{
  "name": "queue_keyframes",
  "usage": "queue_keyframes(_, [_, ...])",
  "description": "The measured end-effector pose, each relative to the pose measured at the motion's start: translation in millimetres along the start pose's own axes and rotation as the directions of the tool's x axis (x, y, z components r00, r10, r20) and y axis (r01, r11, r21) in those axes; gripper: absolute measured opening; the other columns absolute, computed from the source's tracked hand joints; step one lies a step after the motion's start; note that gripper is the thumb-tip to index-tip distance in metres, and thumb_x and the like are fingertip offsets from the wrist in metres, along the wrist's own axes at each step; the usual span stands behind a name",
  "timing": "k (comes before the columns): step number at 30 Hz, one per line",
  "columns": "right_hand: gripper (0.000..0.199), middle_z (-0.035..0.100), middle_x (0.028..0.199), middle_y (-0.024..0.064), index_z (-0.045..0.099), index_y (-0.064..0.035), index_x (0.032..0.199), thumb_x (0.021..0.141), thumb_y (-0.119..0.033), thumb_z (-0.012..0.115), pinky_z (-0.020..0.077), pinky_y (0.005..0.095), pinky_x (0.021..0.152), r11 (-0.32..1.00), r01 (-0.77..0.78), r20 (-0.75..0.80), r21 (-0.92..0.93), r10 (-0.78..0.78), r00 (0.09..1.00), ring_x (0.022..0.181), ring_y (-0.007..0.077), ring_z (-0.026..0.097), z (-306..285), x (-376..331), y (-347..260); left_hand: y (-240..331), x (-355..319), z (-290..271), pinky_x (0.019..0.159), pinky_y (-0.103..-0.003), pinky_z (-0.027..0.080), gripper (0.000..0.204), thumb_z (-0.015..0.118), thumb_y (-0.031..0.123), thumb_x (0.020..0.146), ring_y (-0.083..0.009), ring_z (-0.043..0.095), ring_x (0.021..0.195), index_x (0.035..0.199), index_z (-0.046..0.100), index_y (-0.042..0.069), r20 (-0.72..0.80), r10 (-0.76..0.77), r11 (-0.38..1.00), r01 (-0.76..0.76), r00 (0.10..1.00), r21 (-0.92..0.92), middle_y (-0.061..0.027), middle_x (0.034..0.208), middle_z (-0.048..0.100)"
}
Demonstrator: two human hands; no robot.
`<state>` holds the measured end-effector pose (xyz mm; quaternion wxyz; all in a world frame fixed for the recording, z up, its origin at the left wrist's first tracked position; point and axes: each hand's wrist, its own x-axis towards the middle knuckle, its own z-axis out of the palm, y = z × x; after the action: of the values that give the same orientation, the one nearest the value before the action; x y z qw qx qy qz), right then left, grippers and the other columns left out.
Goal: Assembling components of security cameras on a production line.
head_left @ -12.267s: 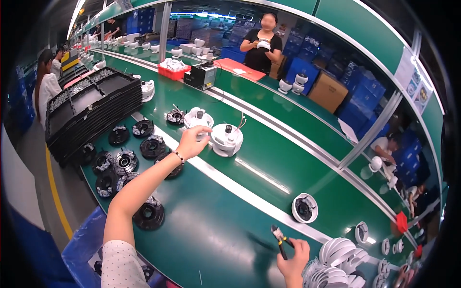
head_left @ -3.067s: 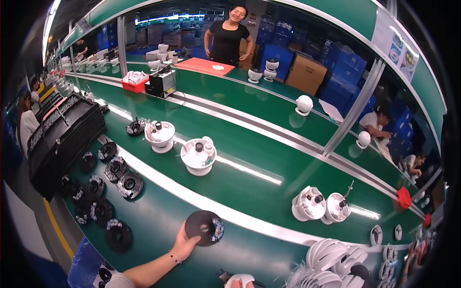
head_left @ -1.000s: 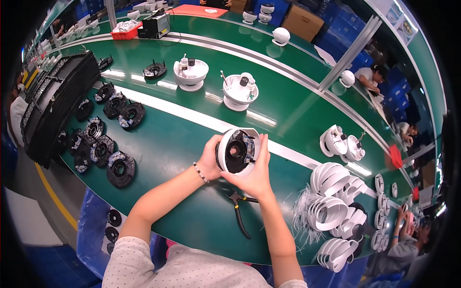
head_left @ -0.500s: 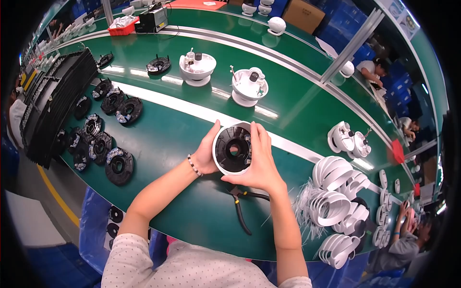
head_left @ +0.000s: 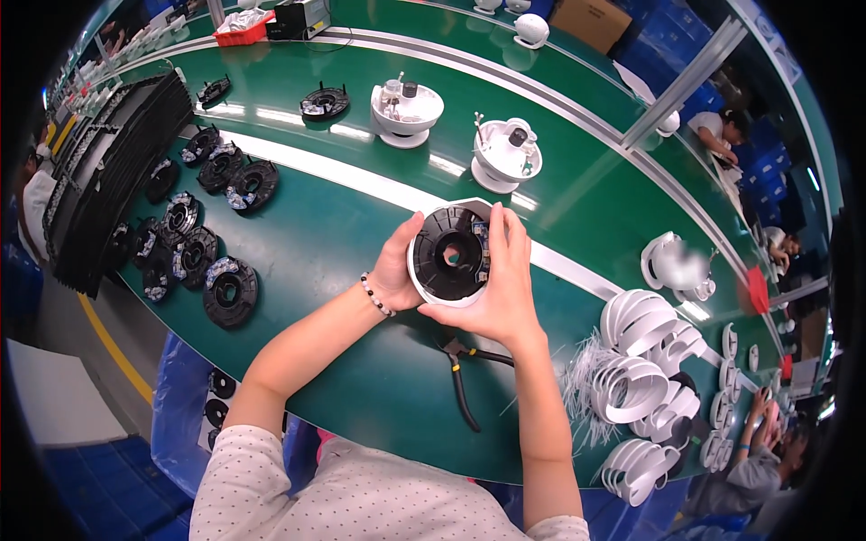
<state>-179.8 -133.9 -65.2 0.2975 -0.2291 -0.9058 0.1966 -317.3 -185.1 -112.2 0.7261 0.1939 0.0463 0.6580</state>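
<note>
Between my two hands is a white round housing [head_left: 422, 287] with a black ring-shaped insert [head_left: 439, 257] set inside it, its open side facing up. A small circuit board shows at the insert's right edge. My left hand [head_left: 397, 268] grips the housing's left side, thumb up along the rim. Around the right side wraps my right hand [head_left: 502, 293], fingers over the far rim and thumb at the near edge. Below them on the green bench lies a pair of cutting pliers [head_left: 460, 379] with black and yellow handles, partly beneath my right forearm.
Several black ring assemblies [head_left: 230, 292] lie at the left, beside stacked black trays [head_left: 113, 180]. White curved shells [head_left: 631, 397] and a pile of thin white ties [head_left: 586, 388] are at the right. Two white bowl-shaped units [head_left: 507, 155] stand beyond the pale strip. Other people work at far right.
The view has shifted slightly, so the bench items appear moved right. Both hands still hold the housing, which is tilted a little differently and sits slightly higher in the picture.
</note>
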Motion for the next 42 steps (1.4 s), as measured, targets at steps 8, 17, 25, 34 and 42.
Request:
queue_keyframes(8, [0.116,0.028,0.125,0.0245,0.018,0.0055,0.130,0.042,-0.039,0.079,0.0276,0.0439,0.095,0.990,-0.138,-0.167,0.008,0.137,0.976,0.114,0.0386,0.031,31,-14,2,-5,1,-6,0.096,-0.040,0.036,0.063,0.052,0.034,0.073,-0.0266,0.045,0.111,0.125,0.034,0.004,-0.125,0.021,0.994,-0.007,0.992,0.111,-0.0157,0.120,0.044])
queue_keyframes(17, [0.108,0.015,0.132,0.0305,0.008,0.0074,0.130,0.057,-0.034,0.077,0.0180,0.0483,0.099,0.966,-0.254,-0.427,-0.054,0.208,0.880,0.122,0.0436,0.017,23,-43,37,-40,73,-9,0.091,-0.040,0.040,0.046,0.040,0.029,0.079,-0.0247,0.053,0.100,0.114,0.045,0.000,-0.245,0.025,1.000,-0.022,0.969,0.014,-0.0145,0.109,0.054])
queue_keyframes(25, [0.111,0.018,0.135,0.0238,0.023,0.0045,0.129,0.049,-0.052,0.075,0.0146,0.0597,0.097,0.905,-0.156,0.547,-0.395,0.368,0.752,0.124,0.0423,0.018,-29,-139,-12,-148,250,-61,0.081,-0.034,0.044,0.018,0.048,0.019,0.081,-0.0213,0.056,0.086,0.090,0.049,0.003,-0.491,0.177,0.979,-0.101,0.853,0.178,-0.0099,0.090,0.057])
queue_keyframes(34, [0.050,0.047,0.084,0.0127,0.050,0.0016,0.096,0.053,-0.017,0.067,0.0346,0.0452,0.089,0.725,0.189,0.477,-0.662,0.214,0.852,0.082,0.0263,0.048,-22,-124,21,-162,249,-63,0.089,-0.033,0.039,0.069,0.064,0.027,0.074,-0.0259,0.049,0.105,0.126,0.028,-0.002,-0.321,0.438,0.314,0.191,0.840,0.930,-0.0174,0.114,0.050])
queue_keyframes(42, [0.019,0.050,0.079,0.0040,0.058,-0.0087,0.077,0.060,-0.015,0.063,0.0388,0.0293,0.060,0.349,0.425,0.464,-0.835,0.031,0.885,0.078,0.0179,0.048,-158,-5,43,-24,184,-23,0.073,-0.038,0.043,0.023,0.063,0.019,0.069,-0.0295,0.052,0.085,0.084,0.052,0.005,0.461,0.486,-0.712,0.031,0.742,0.701,-0.0124,0.084,0.050])
